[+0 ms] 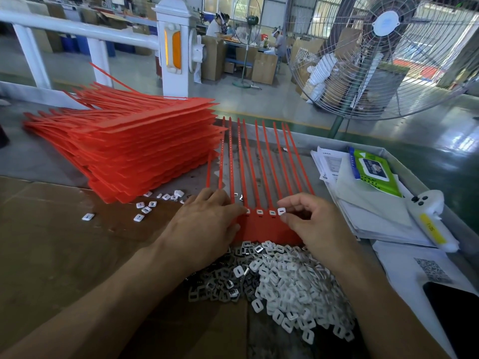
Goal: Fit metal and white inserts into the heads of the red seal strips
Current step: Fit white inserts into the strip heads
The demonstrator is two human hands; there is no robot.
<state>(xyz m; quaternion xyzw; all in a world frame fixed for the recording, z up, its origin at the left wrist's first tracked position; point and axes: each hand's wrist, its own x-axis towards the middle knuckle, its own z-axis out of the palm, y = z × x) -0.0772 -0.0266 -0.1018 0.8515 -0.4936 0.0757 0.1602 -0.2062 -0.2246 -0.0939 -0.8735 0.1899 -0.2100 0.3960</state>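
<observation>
Strips (259,172) lie mid-frame on the counter (51,161). Your left hand (207,224) presses flat on the heads; your right hand (308,224) pinches a white insert (281,210). Seat it squarely, then press.

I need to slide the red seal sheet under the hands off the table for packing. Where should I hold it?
Judging by its pose, take the flat solid band below the heads, from the near edge by the insert pile. The thin strips would likely flex.
</observation>
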